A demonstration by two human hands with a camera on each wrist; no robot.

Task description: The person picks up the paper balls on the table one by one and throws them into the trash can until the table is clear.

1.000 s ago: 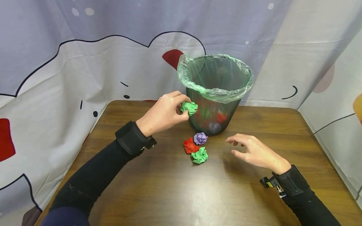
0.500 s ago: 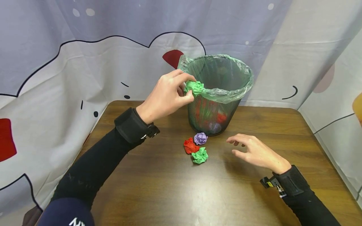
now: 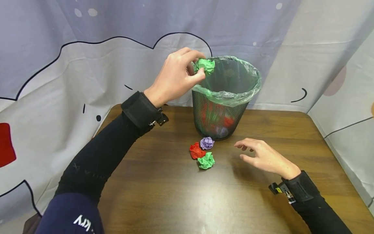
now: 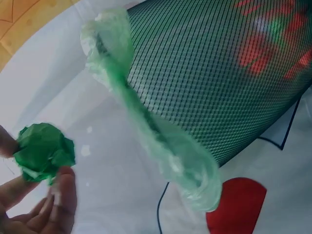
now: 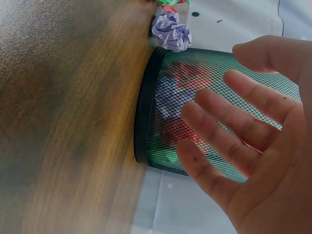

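Observation:
My left hand (image 3: 179, 73) pinches a crumpled green paper ball (image 3: 206, 66) between thumb and fingers, up at the left rim of a mesh wastebasket (image 3: 222, 113). In the left wrist view the same green ball (image 4: 44, 151) shows beside the basket's bag-covered rim. A thin green bag (image 3: 228, 97) lines the basket and folds over its edge. My right hand (image 3: 264, 157) hovers over the table with relaxed fingers, holding nothing. Before the basket lie three paper balls: purple (image 3: 207, 143), red (image 3: 197, 151) and green (image 3: 206, 160).
Through the mesh, red paper (image 3: 229, 122) and other coloured balls show at the bottom of the basket. The wooden table (image 3: 163, 188) ends at the back against a printed curtain (image 3: 87, 71), which also runs along the right side.
My left hand has risen with the green paper ball, from beside the basket's wall to its rim. The right hand and the three balls on the table have stayed put.

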